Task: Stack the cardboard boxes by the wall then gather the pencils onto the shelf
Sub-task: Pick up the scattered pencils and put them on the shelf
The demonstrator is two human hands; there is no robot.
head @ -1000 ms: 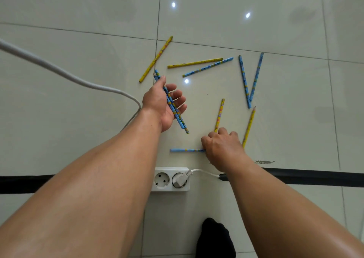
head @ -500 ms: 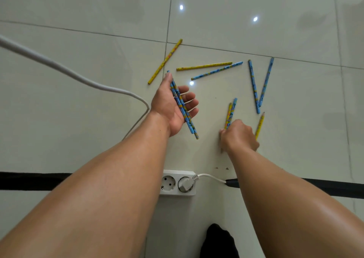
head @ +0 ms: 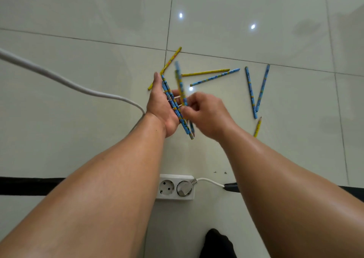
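Observation:
My left hand (head: 161, 108) is palm up above the tiled floor, holding a bundle of blue pencils (head: 173, 102) across the palm. My right hand (head: 208, 114) is beside it, pinching a yellow pencil and a blue pencil (head: 180, 80), blurred, against the left fingers. Loose pencils lie on the floor: a yellow one (head: 171, 60) behind the left hand, a yellow one (head: 204, 72) and a blue one (head: 214, 77) further right, two blue ones (head: 250, 92) forming a V, and a short yellow one (head: 257, 127). No cardboard boxes or shelf are visible.
A white power strip (head: 175, 187) with one plug lies near me on the floor. A black cable cover (head: 29, 185) runs across the floor. A thick white cable (head: 69, 82) curves in from the left. A dark sock (head: 216, 244) shows at the bottom.
My right hand picked a blue pencil and a yellow pencil off the floor and carried them left and up to my left hand. The left hand kept its bundle.

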